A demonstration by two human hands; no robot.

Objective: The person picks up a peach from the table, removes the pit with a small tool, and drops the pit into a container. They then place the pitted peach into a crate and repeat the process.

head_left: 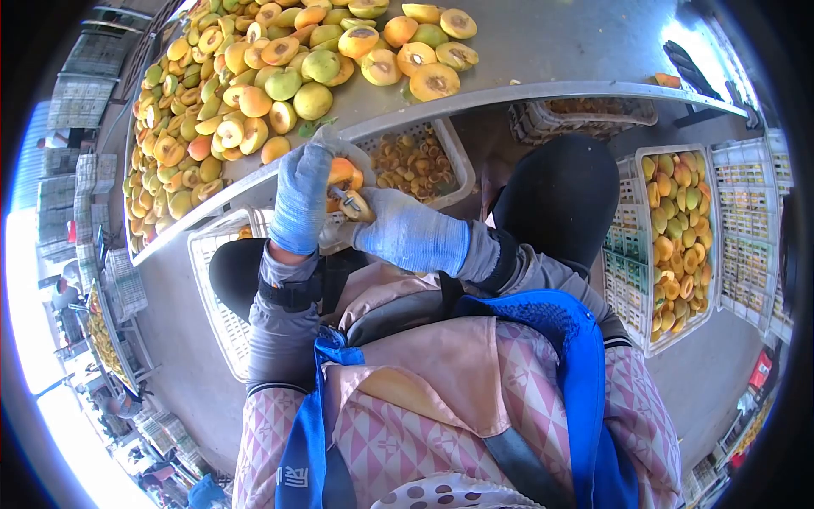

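Item: my left hand (301, 199) grasps a halved fruit (342, 174); right hand (405, 231) clenches a small tool (349, 202) beside the desk (543, 51).

The left hand (301, 199) covers most of the fruit (343, 174) it grips, and the small tool (349, 204) at the right hand (398, 229) is too tiny to identify. The worktop (543, 51) hides the pit crate's (415, 161) far half.

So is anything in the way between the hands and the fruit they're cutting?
Nothing visible. The left hand already grips the fruit, and the right hand holds a small tool right against it. Both wear gloves. The crate of cut pieces sits open just behind.
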